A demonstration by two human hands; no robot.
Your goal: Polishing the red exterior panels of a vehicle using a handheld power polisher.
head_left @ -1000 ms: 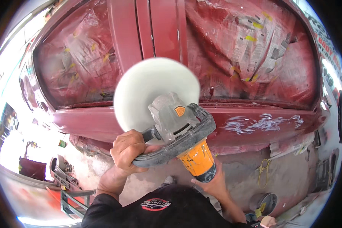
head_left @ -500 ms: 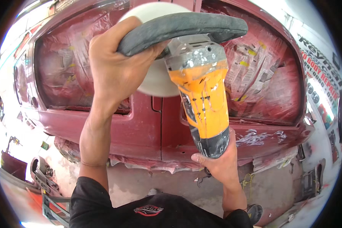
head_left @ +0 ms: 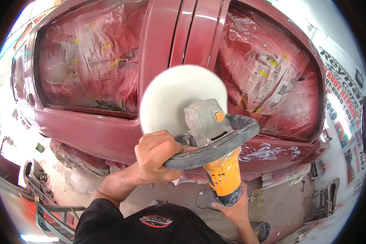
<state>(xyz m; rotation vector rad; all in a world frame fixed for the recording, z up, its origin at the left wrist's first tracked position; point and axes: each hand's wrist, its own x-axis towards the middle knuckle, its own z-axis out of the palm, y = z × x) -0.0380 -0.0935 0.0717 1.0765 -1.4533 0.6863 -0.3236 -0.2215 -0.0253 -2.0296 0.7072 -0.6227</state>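
Note:
My left hand (head_left: 156, 156) is closed round the dark curved handle (head_left: 215, 153) of a polisher. The polisher's yellow body (head_left: 223, 179) slants down toward me, and my right hand (head_left: 236, 209) grips its black rear end. At the front, the round white pad (head_left: 164, 91) looks smeared, as if spinning. It lies over the maroon car side (head_left: 160, 40), across the pillar between two windows; I cannot tell whether it touches the paint. White smears (head_left: 268, 153) mark the panel to the right, below the window.
Paint-dusted newspaper and plastic sheeting (head_left: 97, 49) covers the left window, and similar masking paper (head_left: 268, 65) fills the right one. A metal stand (head_left: 59, 217) stands at lower left. Yellow cord (head_left: 254, 202) lies on the floor near a round container (head_left: 262, 231). A lettered wall banner hangs at right.
The polisher has come down and nearer to me, both hands moving with it. It has tilted, so the white pad now shows more fully, lower against the car.

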